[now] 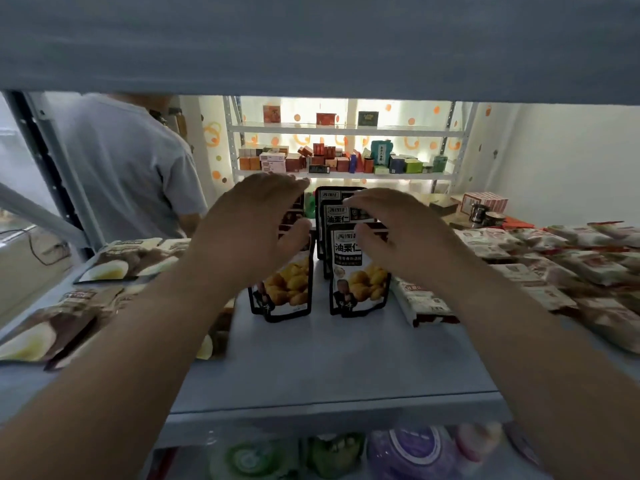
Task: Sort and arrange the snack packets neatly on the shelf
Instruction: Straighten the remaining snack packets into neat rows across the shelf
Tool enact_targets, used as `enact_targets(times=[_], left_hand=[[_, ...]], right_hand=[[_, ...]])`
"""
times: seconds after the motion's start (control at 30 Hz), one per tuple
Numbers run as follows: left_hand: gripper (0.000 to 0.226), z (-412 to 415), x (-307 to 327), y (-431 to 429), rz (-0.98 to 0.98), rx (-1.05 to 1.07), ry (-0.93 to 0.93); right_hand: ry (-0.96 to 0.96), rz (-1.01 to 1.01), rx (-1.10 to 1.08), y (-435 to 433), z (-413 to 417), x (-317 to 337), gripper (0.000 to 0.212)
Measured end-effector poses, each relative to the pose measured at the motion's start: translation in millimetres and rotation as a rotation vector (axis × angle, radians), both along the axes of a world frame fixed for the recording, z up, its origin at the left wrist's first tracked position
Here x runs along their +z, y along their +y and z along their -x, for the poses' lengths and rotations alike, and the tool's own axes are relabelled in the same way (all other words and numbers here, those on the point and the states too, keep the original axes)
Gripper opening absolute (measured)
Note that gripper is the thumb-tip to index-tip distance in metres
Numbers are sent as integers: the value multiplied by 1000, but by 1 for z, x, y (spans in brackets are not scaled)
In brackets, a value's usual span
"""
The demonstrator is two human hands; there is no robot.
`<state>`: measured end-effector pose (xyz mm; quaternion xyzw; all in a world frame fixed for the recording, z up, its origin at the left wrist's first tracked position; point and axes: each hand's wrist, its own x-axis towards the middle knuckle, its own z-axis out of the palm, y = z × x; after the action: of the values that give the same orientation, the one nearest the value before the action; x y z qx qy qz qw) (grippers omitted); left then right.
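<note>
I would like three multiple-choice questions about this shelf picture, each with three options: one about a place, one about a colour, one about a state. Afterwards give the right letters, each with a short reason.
1. On which side of the black chestnut pouches do the brown packets lie?
A. left
B. right
C. on top of them

2. What colour are the flat packets at the right end?
A. green
B. white and red
C. blue

3. How are the front chestnut pouches placed?
A. lying flat
B. hanging from hooks
C. standing upright

Answers:
1 A, the brown packets lie at the left end of the shelf.
2 B, their wrappers are pale with red print and edges.
3 C, their bases rest on the shelf and their fronts face the camera.
</note>
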<state>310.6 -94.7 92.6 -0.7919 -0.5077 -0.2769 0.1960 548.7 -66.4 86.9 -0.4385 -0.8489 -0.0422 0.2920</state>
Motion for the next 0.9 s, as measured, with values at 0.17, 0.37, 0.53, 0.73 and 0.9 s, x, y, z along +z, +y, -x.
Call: enact_targets(times=[0.17,0.37,0.53,0.73,0.9], left_hand=[[64,-25,-47,-54,-20,159,18],[67,-43,-97,-98,159,279,-9],[63,-40,-124,-130,268,343,-64],[58,-12,-140,-156,246,369,-126],[55,28,-144,-161,204,342,-141]], right_hand=[[-85,-95,1,-44,-3,-40,53],[-120,50,100,-72,-7,-92,59],[-69,151,188,-91,-1,-123,53],[-31,139,243,-108,34,-137,47],[-51,152,208,-113,72,-137,47]])
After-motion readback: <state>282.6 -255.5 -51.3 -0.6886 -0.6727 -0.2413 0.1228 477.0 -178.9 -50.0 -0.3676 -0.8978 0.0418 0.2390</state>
